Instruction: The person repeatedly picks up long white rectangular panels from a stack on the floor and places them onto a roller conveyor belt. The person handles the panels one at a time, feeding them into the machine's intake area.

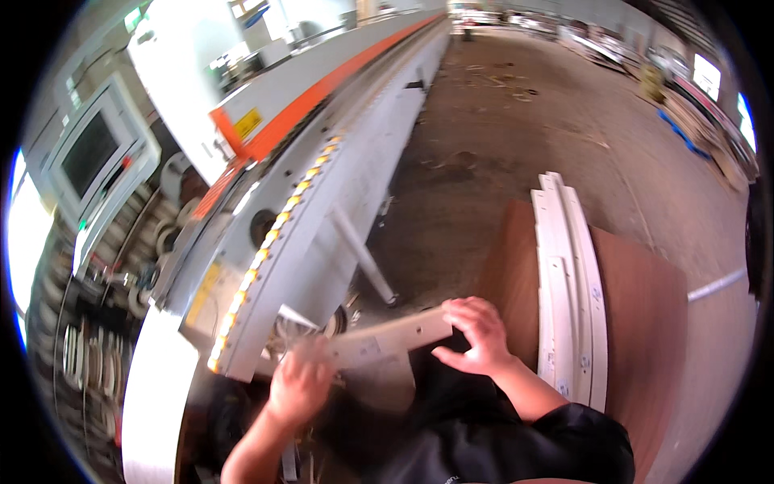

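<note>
A pale, gently curved wooden strip [395,336] with small dark holes spans the space between my two hands, in front of my body. My right hand [480,335] has its fingers curled over the strip's right end, the thumb sticking out below. At the other end, my left hand [302,383] is closed on the strip; motion smears its fingers. Beneath the strip is a pale flat piece [383,379], partly hidden. To my right, several similar curved white strips [568,298] lie stacked on a brown board [637,323].
A long machine with an orange-striped guard [322,85] runs away on the left, its near edge lined with yellow rollers [278,222]. A control panel with a screen [97,153] stands far left. A grey leg [363,256] juts from the machine. Scraps [504,79] litter the floor farther off.
</note>
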